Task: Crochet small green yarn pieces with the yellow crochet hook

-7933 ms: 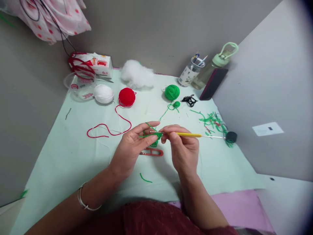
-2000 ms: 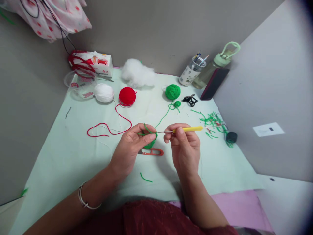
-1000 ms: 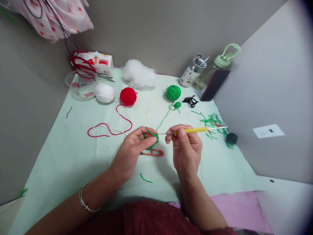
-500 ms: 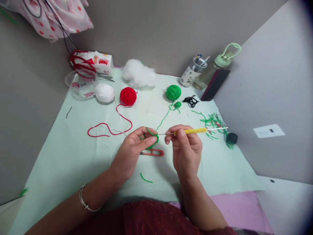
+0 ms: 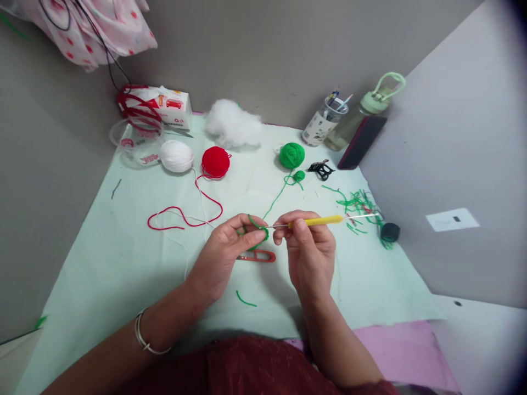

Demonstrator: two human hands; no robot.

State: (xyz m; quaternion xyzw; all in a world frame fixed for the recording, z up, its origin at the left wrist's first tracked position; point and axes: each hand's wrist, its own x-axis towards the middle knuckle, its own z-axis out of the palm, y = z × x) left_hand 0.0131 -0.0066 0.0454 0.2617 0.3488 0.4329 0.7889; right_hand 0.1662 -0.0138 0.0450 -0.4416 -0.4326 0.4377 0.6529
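My left hand (image 5: 222, 252) pinches a small green crochet piece (image 5: 265, 235), with green yarn looped over its index finger. In my right hand (image 5: 310, 252) is a yellow-handled crochet hook (image 5: 323, 220), held between thumb and fingers. Its thin metal tip points left and meets the green piece at the left fingertips; the exact stitch is hidden. A strand runs from the piece up to the green yarn ball (image 5: 292, 156). Just below the left fingers lies an orange-handled thread snipper (image 5: 263, 256), partly covered by that hand.
White yarn (image 5: 177, 156) and red yarn (image 5: 216, 162) balls lie back left, near white stuffing (image 5: 234, 123). A pen cup (image 5: 323, 123), bottle (image 5: 349, 126), phone (image 5: 362, 142) and black claw clip (image 5: 321, 169) are back right. Green yarn scraps (image 5: 358, 206) lie right, by a black roll (image 5: 390, 232).
My right hand and the crochet hook have shifted slightly left, bringing the hook further toward the green piece. My left hand is nearly still.
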